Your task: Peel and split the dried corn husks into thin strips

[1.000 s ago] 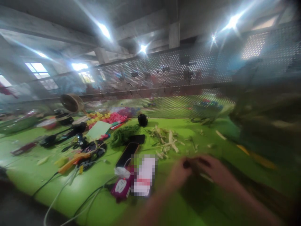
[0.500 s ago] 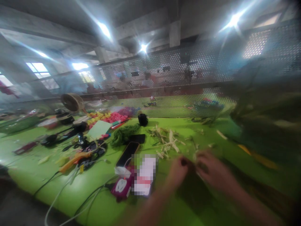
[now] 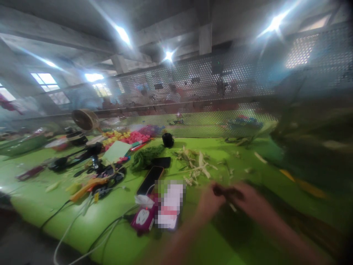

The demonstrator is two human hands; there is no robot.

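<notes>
My left hand (image 3: 209,202) and my right hand (image 3: 252,204) meet low over the green table (image 3: 41,206), both smeared by motion. Between their fingertips sits a small dark piece (image 3: 227,192), pinched from both sides; I cannot make out what it is. A dark green strip runs from under my right hand toward the lower right. A pile of pale leaf scraps (image 3: 194,163) lies just beyond my hands.
Left of my hands lie a phone (image 3: 150,179), a white packet (image 3: 169,204), a purple charger (image 3: 143,218) with white cables, an orange-handled tool (image 3: 86,187) and dark tools. Farther back are coloured pieces (image 3: 129,137), a black cup (image 3: 167,140) and a perforated metal screen (image 3: 193,88).
My hands drew slightly apart half a second ago and have come back together on the dark piece. The things on the table have not moved.
</notes>
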